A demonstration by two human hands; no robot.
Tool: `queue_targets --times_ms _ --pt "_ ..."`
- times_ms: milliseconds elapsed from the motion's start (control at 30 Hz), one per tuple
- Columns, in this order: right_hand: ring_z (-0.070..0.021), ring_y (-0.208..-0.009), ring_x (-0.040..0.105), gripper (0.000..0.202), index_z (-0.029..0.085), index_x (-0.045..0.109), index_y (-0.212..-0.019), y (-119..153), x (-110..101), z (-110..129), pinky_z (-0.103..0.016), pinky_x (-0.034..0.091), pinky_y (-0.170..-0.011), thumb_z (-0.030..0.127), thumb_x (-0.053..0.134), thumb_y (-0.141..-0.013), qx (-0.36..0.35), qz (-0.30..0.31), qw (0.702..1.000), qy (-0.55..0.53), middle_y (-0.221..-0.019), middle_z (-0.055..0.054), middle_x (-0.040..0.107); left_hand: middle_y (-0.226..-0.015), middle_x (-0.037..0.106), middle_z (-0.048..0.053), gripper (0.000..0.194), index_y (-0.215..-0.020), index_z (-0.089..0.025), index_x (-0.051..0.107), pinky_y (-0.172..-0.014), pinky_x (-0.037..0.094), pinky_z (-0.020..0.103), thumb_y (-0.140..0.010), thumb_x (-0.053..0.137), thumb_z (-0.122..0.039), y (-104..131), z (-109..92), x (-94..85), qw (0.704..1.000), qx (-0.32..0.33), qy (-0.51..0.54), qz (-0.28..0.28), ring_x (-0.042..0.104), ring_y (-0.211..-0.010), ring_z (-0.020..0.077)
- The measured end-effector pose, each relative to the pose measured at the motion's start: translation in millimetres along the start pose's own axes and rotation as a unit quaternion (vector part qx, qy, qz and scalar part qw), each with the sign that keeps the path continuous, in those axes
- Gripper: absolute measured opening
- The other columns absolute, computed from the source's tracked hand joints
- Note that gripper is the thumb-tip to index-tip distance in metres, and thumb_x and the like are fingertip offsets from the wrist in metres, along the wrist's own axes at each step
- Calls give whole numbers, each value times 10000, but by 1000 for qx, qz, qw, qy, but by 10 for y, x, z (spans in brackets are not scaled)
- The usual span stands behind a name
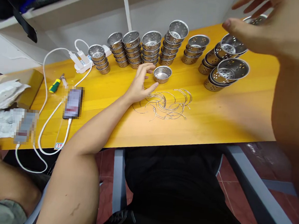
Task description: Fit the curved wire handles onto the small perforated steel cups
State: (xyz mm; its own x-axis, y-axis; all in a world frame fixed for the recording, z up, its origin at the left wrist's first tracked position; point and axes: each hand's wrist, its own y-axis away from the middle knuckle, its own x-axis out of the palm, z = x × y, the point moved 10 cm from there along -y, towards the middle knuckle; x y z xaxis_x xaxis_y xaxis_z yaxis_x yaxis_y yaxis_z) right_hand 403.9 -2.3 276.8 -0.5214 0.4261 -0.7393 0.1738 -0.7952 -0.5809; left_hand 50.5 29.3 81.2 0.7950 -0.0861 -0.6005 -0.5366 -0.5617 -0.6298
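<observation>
My left hand (140,83) is beside a small metal cup (162,75) that stands by itself on the table. Its thumb and fingers are apart on the cup's left side; whether a fingertip touches the rim I cannot tell. Just in front of it lies a loose heap of curved metal wires (165,104). Raised at the upper right, my right hand (259,27) has its fingers spread, with nothing seen in it. Behind and below it stand stacks of perforated metal cups (232,68), partly hidden by the hand.
More cup stacks (151,44) line the back of the yellow table (109,102). To the left are a power strip (82,63) with white cables, a green-and-yellow screwdriver (54,85), a phone (73,102) and plastic bags (3,95). Another person's arm (9,180) rests at lower left.
</observation>
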Motion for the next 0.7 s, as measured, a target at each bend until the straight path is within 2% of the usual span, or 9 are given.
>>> queue_targets --times_ms 33,67,100,167,200,267,367,500,700 --pt "-454 -1290 925 470 81 916 -1561 42 9 261 -590 662 -1200 396 814 -1228 -19 -4 1000 -10 -1553 -351 830 -1895 470 163 967 -1855 -439 365 -1345 636 703 -1122 618 -1017 0 10 1 1000 0 -1 1 720 -1573 404" --pt "-415 -1204 929 383 81 941 -1472 75 124 514 -622 628 -1296 307 797 -1199 -46 31 998 11 -1347 -285 888 -1904 463 164 983 -1866 -441 350 -1363 623 710 -1119 619 -1020 0 22 2 1000 1 -2 3 712 -1590 409" --pt "-372 -1091 909 355 115 957 -1431 106 290 726 -602 668 -1244 242 839 -1121 -69 77 995 5 -1269 -231 877 -1912 457 166 998 -1876 -440 336 -1379 611 714 -1117 621 -1021 1 36 3 1000 1 -2 3 703 -1606 414" --pt "-291 -978 843 303 215 942 -1387 188 739 1023 -505 706 -1093 274 873 -1099 -112 192 975 -24 -1383 -182 851 -1915 453 169 1020 -1887 -435 324 -1397 599 708 -1111 629 -1023 3 65 3 1000 0 -2 2 691 -1626 418" --pt "-309 -1047 830 287 250 911 -1395 226 962 1097 -494 685 -1079 290 842 -1119 -128 233 964 -21 -1425 -172 846 -1912 456 171 1023 -1887 -431 328 -1399 600 703 -1110 634 -1022 6 82 2 1000 -2 -2 -1 689 -1631 419" --pt "-386 -1242 800 333 206 843 -1461 310 1421 1107 -530 642 -1115 291 767 -1148 -142 309 940 16 -1493 -237 809 -1904 469 177 1032 -1887 -420 343 -1399 609 701 -1106 649 -1021 15 121 2 1000 -11 -4 -9 690 -1637 423" --pt "-423 -1230 791 305 229 856 -1399 389 1899 1005 -550 625 -1065 331 720 -1145 -128 359 923 58 -1413 -209 827 -1919 472 195 1067 -1908 -407 322 -1422 604 717 -1104 671 -1015 34 192 25 999 -28 -14 -11 676 -1681 438" --pt "-440 -1244 804 310 294 906 -1347 394 1917 1110 -565 615 -1088 414 672 -1181 -113 299 947 -18 -1385 -176 856 -1954 478 221 1186 -1960 -409 193 -1492 563 735 -1087 753 -985 39 263 49 999 -49 -9 -9 613 -1802 459" --pt "-458 -1394 786 421 341 864 -1522 499 1486 1506 -616 618 -1214 526 673 -1194 -127 271 943 -150 -1686 -171 779 -1885 588 186 1183 -1980 -394 175 -1557 498 709 -1111 796 -906 -1 289 5 999 -46 -1 -9 642 -1796 447"
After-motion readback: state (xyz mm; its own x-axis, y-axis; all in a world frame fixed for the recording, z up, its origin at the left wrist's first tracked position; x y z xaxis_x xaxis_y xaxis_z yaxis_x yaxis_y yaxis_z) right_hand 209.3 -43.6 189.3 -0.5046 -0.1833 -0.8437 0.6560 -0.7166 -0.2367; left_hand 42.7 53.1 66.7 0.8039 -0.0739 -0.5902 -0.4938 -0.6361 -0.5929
